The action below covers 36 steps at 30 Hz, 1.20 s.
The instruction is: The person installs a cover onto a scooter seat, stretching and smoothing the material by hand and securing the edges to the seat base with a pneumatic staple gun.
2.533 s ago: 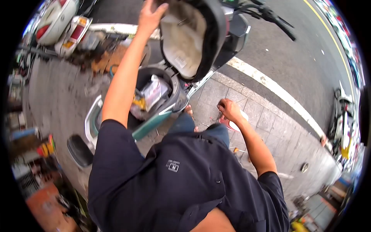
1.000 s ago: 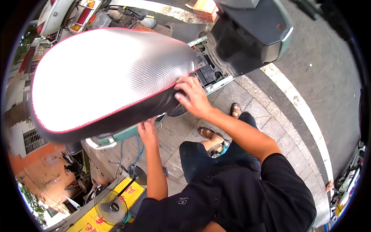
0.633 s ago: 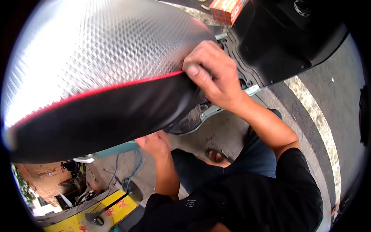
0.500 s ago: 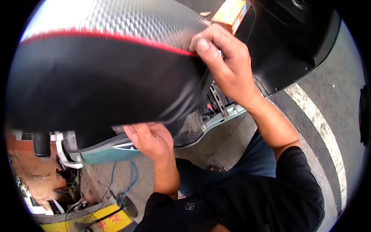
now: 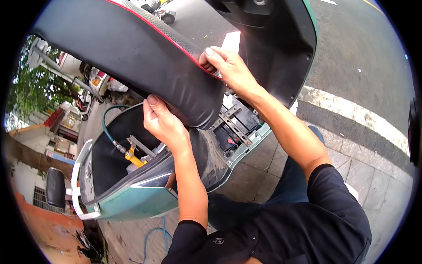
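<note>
While the seat [image 5: 140,57] is not shut, the right hand [image 5: 235,75] pinches its red edge [image 5: 167,38]; the left hand's [image 5: 169,127] fingers [image 5: 152,100] nip its bottom edge [image 5: 132,89].

At your right fingers [image 5: 210,52], red piping [image 5: 171,41] separates the seat [image 5: 132,53]'s plain black side from its silver-grey, small-celled pattern. Below your left fingers [image 5: 151,100]: green body panel [image 5: 145,204], yellow tool [image 5: 132,156], teal hose [image 5: 105,125].
</note>
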Motion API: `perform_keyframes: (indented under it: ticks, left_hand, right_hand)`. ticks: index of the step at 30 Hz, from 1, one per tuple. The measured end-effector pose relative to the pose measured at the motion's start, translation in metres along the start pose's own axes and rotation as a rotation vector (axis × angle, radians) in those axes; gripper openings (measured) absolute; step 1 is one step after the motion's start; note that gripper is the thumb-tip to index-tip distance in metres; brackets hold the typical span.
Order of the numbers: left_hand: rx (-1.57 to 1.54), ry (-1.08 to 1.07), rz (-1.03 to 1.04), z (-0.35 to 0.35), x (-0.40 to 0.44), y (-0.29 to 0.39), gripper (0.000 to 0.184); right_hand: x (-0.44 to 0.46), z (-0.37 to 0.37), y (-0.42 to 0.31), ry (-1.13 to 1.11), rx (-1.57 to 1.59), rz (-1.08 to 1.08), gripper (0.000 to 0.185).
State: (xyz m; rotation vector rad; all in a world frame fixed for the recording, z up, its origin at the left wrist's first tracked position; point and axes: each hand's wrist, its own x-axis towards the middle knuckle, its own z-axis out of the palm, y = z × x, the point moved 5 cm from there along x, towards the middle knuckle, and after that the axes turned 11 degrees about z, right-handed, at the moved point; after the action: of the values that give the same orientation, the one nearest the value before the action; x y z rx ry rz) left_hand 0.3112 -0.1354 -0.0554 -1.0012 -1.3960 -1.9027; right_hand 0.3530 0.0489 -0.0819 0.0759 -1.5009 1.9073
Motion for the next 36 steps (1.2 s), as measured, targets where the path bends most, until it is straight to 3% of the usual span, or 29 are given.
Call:
perform_keyframes:
  ticks: [3, 7, 11, 14, 18, 20, 21, 22, 24, 26, 27, 34, 36]
  left_hand:
    - [-0.030, -0.025, 0.143, 0.016, 0.001, -0.009, 0.046]
    - [0.053, -0.163, 0.161, 0.037, 0.003, -0.011, 0.042]
    - [-0.061, -0.300, 0.134, 0.046, 0.004, -0.017, 0.047]
    - [-0.086, -0.248, 0.141, 0.046, 0.006, -0.013, 0.039]
    - [-0.070, -0.233, 0.127, 0.033, 0.008, -0.017, 0.036]
    - [-0.032, -0.248, 0.160, 0.030, 0.008, -0.018, 0.034]
    - [-0.029, -0.267, 0.167, 0.029, 0.009, -0.020, 0.033]
    - [-0.025, -0.285, 0.169, 0.028, 0.009, -0.022, 0.033]
    - [0.100, -0.297, 0.237, 0.034, 0.008, -0.021, 0.036]
    - [0.295, -0.404, 0.353, 0.042, 0.002, -0.013, 0.037]
    - [0.620, -0.467, 0.703, 0.045, -0.005, -0.005, 0.039]
    - [0.740, -0.405, 0.696, 0.026, 0.005, -0.017, 0.039]
    - [0.879, -0.560, 0.840, 0.025, 0.006, -0.011, 0.035]
  right_hand:
    - [-0.004, -0.014, 0.011, 0.044, -0.105, 0.036, 0.036]
    - [-0.009, -0.030, 0.025, 0.218, -0.103, 0.033, 0.041]
    - [-0.005, -0.043, 0.032, 0.107, -0.067, 0.050, 0.039]
    - [0.002, -0.054, 0.026, 0.089, 0.144, -0.076, 0.037]
    - [0.016, -0.094, 0.027, 0.212, 0.385, 0.097, 0.037]
    - [0.027, -0.081, 0.031, 0.197, 0.330, -0.056, 0.034]
    - [0.021, -0.065, 0.021, 0.250, 0.074, -0.145, 0.041]
    - [0.012, -0.043, 0.014, 0.296, 0.025, -0.219, 0.034]
    - [-0.020, -0.016, -0.008, 0.582, -0.089, -0.337, 0.026]
    - [-0.025, -0.016, -0.010, 0.622, -0.029, -0.380, 0.023]
    - [-0.022, -0.015, -0.007, 0.601, -0.020, -0.374, 0.023]
    - [-0.015, -0.007, 0.006, 0.582, 0.124, -0.376, 0.015]
    - [-0.016, -0.017, 0.024, 0.641, 0.141, -0.442, 0.012]
